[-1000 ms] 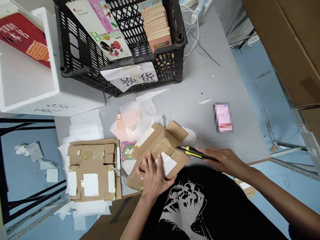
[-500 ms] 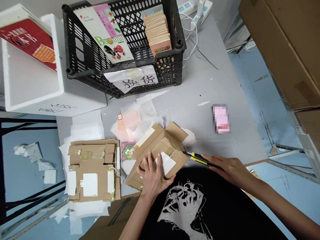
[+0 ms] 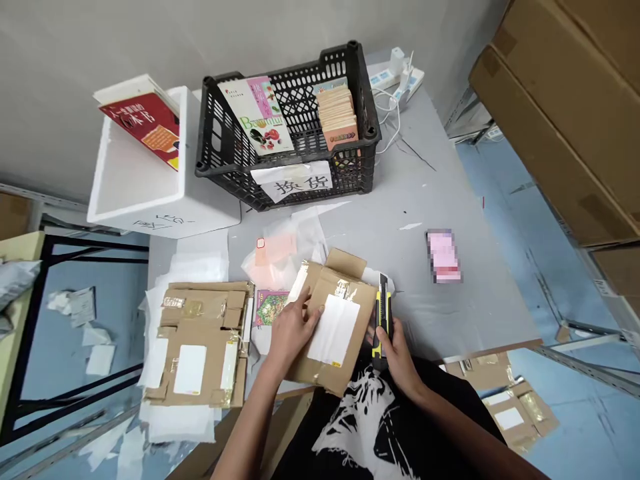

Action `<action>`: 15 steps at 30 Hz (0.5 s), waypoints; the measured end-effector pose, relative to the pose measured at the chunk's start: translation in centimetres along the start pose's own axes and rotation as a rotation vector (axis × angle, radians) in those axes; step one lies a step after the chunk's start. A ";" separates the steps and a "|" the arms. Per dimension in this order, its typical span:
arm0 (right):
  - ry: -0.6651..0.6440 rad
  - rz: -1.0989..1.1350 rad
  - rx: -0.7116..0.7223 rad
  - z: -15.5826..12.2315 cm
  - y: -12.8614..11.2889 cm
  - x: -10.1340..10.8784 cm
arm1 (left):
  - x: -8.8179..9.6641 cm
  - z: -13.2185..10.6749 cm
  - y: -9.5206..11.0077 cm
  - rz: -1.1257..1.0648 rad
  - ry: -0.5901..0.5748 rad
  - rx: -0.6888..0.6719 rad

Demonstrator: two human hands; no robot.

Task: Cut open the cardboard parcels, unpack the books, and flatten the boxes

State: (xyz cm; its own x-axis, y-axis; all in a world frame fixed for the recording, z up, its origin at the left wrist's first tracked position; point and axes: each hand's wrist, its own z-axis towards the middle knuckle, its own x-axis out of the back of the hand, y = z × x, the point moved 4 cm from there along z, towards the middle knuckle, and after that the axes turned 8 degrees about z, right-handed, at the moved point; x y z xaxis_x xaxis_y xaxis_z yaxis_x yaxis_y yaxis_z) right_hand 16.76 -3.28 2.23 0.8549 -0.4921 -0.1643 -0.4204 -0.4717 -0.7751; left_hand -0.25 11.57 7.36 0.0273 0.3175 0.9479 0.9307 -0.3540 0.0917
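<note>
A brown cardboard box (image 3: 360, 313) with a white label lies at the front edge of the table, one end flap standing open at its far side. My left hand (image 3: 291, 328) grips its left part, thumb on the label side. In my right hand (image 3: 399, 357) is a yellow-and-black utility knife (image 3: 383, 303), held upright along the box's right edge, tip pointing away from me. Some right fingers are hidden behind the knife and box. Beside my left hand, a purple-and-green printed booklet (image 3: 270, 308) is partly covered. Flattened cardboard (image 3: 210, 353) lies to the left.
At the back stands a black plastic crate (image 3: 295, 160) with books, beside a white foam box (image 3: 210, 200) holding a red book (image 3: 145, 127). A phone (image 3: 444, 256) lies right, power strips (image 3: 395, 83) behind. Clear plastic wrapping (image 3: 305, 233) lies mid-table. Large cartons (image 3: 560, 120) stand right.
The box has turned, bringing its labelled face round toward me. My right hand has moved left, and the knife has swung from pointing left to upright. The view has shifted.
</note>
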 end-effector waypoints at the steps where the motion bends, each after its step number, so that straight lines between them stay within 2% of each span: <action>1: 0.007 -0.049 0.022 0.2 -0.6 -0.3 | 0.1 0.2 -0.2 0.005 -0.017 0.004; 5: 0.039 -0.175 0.145 1.1 -5.7 0.0 | 2.5 0.9 1.2 -0.008 0.055 0.052; 7: 0.060 -0.213 0.224 2.0 -9.2 0.9 | 3.9 1.3 2.8 -0.128 0.092 0.078; 9: 0.095 -0.278 0.325 3.4 -12.4 2.1 | 4.4 1.9 4.6 -0.285 0.117 0.076; 12: 0.090 -0.408 0.422 6.4 -15.0 3.4 | 3.0 3.2 7.0 -0.462 0.143 0.091; 15: 0.081 -0.577 0.391 9.3 -14.9 4.0 | 0.0 5.0 8.4 -0.497 0.109 0.182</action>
State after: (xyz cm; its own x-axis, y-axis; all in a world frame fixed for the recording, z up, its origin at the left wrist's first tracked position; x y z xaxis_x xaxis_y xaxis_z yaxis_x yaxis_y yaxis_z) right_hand 29.30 8.57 7.39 0.8768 -0.3027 0.3738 0.2469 -0.3838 -0.8898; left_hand 9.43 12.98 6.58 -0.4617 0.3111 0.8307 0.8701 -0.0233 0.4924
